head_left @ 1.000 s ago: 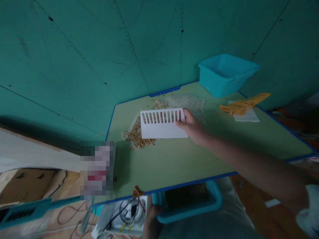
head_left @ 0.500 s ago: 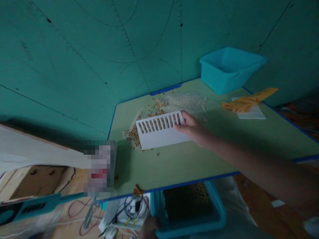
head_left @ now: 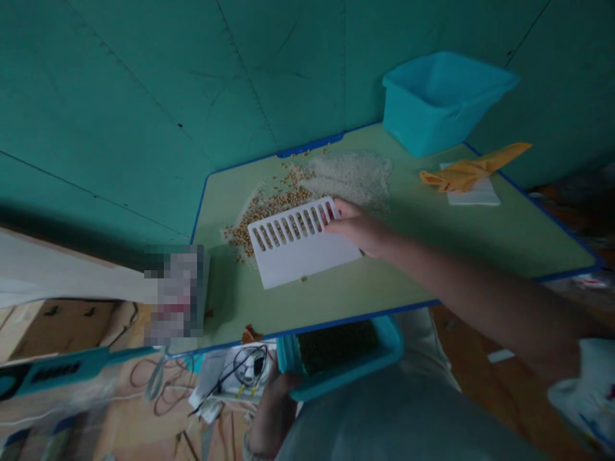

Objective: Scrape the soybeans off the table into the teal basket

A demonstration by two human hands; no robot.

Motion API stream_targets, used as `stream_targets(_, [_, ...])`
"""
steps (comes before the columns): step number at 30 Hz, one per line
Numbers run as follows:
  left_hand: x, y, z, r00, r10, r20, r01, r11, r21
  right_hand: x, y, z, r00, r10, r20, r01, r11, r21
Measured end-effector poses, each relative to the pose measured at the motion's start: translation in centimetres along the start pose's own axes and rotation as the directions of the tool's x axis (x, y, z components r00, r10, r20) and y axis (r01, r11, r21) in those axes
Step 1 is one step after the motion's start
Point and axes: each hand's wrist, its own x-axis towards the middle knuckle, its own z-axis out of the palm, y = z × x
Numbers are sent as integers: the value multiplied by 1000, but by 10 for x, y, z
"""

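Observation:
My right hand (head_left: 361,229) grips the right end of a white slotted scraper (head_left: 300,246) that lies tilted on the green table (head_left: 432,256). Behind the scraper's slotted edge lies a pile of brown beans (head_left: 269,211), and beside that a patch of white rice (head_left: 353,173). Below the table's front edge my left hand (head_left: 270,410) holds the left side of a teal tray (head_left: 336,355) with dark grains in it, resting over my lap.
A teal tub (head_left: 442,96) stands at the table's back right, against the green wall. An orange cloth (head_left: 473,169) lies on a white sheet (head_left: 473,194) near the right edge. Cables and a white box (head_left: 240,378) sit on the floor at the left.
The scraper has come toward the front edge and turned, with the right hand still on it, leaving more beans showing behind it. The view has shifted, so the tray sits higher in view.

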Motion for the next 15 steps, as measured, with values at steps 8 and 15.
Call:
stream_targets(8, [10, -4, 3, 998, -57, 15, 58, 994, -91, 0, -15, -13, 965, -11, 260, 21, 999, -39])
stream_targets(15, [12, -9, -2, 1000, 24, -10, -24, 1000, -1, -8, -29, -29, 828, 105, 550, -66, 994, -90])
